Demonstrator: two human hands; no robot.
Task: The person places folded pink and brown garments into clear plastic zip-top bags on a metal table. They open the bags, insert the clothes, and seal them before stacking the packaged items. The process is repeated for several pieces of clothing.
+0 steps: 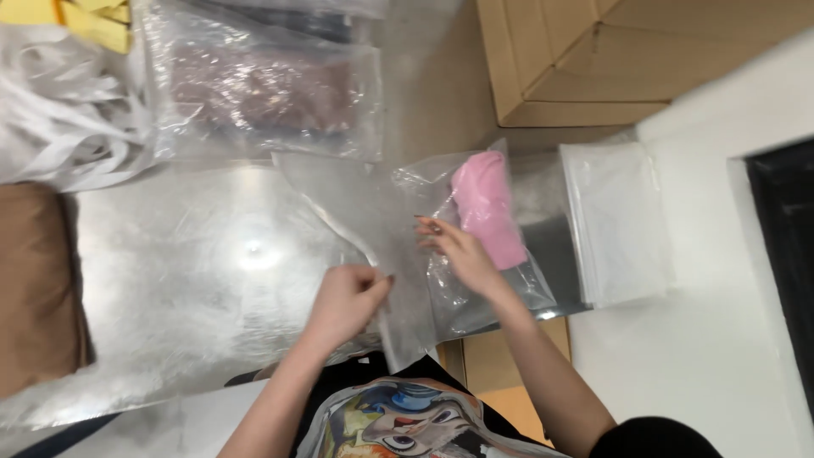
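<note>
A: Hands first, what have they got?

B: Left hand (346, 298) is closed into a pinch on the edge of a clear empty plastic bag (360, 225), which spreads up toward 11 o'clock over the shiny metal tabletop (195, 280). Right hand (454, 253) has its fingers half curled, gripping the crinkled mouth of a second clear plastic bag (487, 280)

A: What's in that one?

B: Rolled pink cloth piece (486, 214), sitting at 1 o'clock from the right hand, just beside the fingertips, tilted slightly. Bag lies at the table's right end

A: Hands touching each other?

B: No, apart but near, left one at 7 o'clock from the right

A: Surroundings, quick

B: Flat stack of clear plastic bags (617, 222) at 3 o'clock from the pink cloth. Bagged brownish-purple fabric (263, 85) at 12 o'clock of the table. Pile of white plastic bags (64, 110) at 10 o'clock. Brown folded cloth (34, 288) at 9 o'clock. Brown cardboard box (593, 59) at 1 o'clock, off the table
</note>
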